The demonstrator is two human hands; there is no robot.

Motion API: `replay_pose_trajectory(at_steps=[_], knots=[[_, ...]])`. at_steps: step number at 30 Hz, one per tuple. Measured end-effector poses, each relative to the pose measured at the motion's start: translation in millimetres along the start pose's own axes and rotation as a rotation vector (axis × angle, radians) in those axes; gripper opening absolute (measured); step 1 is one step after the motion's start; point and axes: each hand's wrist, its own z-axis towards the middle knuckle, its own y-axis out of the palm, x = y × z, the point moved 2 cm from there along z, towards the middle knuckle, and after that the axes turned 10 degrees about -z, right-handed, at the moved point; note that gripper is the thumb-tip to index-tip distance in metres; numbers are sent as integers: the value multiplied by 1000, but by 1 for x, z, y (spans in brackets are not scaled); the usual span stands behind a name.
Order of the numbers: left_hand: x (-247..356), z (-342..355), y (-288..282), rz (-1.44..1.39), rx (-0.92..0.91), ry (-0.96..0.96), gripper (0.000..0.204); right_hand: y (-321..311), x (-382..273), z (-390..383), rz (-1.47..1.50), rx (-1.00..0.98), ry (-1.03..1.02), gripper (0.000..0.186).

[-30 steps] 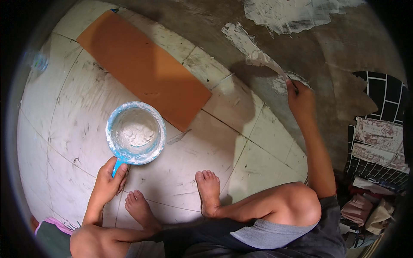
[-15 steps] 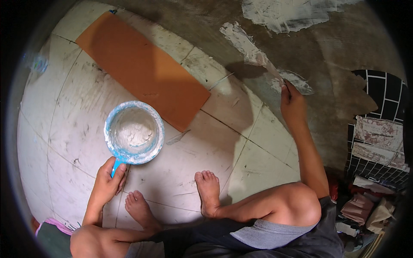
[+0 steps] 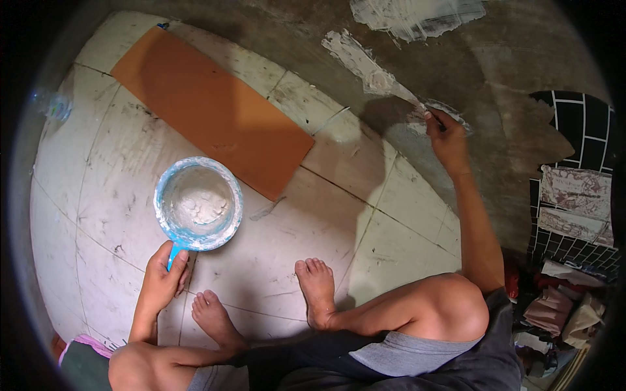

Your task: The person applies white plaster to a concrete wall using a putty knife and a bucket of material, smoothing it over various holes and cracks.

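Observation:
My left hand (image 3: 160, 277) is closed around the handle of a blue plastic dipper (image 3: 238, 205), its rim smeared with white. White putty (image 3: 203, 203) lies inside, and the dipper is held level above the tiles. Out to the right, my right hand (image 3: 448, 138) grips a putty knife (image 3: 409, 95) by its handle end. The blade is coated with putty and lies against the grey-brown wall (image 3: 515, 58), beside a thick putty strip (image 3: 352, 55). A smaller smear is partly hidden behind that hand.
An orange-brown board (image 3: 215, 114) lies on the stained tile floor (image 3: 111, 195) along the wall. A wide putty patch (image 3: 420, 18) covers the wall higher up. Black tile-patterned covering (image 3: 570, 130) and piled cloth or bags (image 3: 551, 309) are at the right. A clear plastic bottle (image 3: 55, 106) sits far left.
My right hand and the putty knife have shifted slightly up along the wall in the picture. The dipper has moved a little left. The whole view has also shifted slightly.

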Motion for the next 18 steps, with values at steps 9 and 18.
replay_pose_trajectory(at_steps=[9, 18], knots=[[6, 0, 4, -21, 8, -7, 28, -14, -40, -35, 43, -49, -115, 30], [-5, 1, -4, -10, 9, -2, 31, -29, -30, -17, -166, 19, -45, 30]])
